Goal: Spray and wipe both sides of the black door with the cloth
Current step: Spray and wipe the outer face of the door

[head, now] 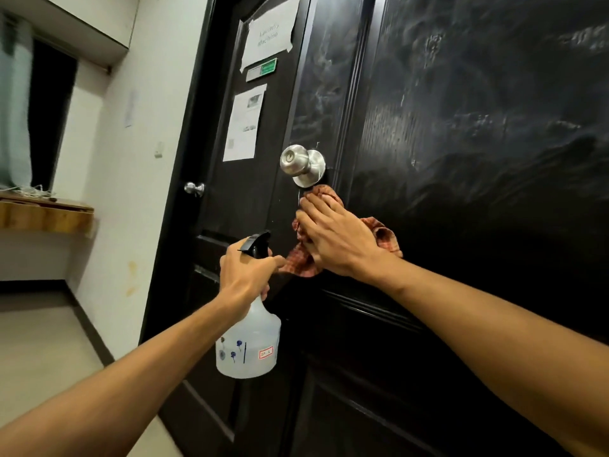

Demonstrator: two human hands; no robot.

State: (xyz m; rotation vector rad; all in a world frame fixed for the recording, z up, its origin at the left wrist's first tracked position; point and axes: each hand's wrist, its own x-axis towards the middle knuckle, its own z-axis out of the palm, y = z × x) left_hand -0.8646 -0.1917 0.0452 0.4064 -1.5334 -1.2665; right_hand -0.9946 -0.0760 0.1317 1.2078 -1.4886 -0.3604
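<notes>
Streaked black door (461,127) in white-walled room, right hand (333,239) pressed checked cloth (384,235) flat below knob (301,164), left hand (245,275) gripped spray bottle (248,341)

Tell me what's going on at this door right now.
A person is cleaning a black door. The right hand presses a reddish checked cloth flat against the door just below the silver knob. The left hand grips a clear spray bottle by its neck, one finger stretched toward the cloth. Streaks show on the upper panel. A second dark door with taped papers stands behind.
</notes>
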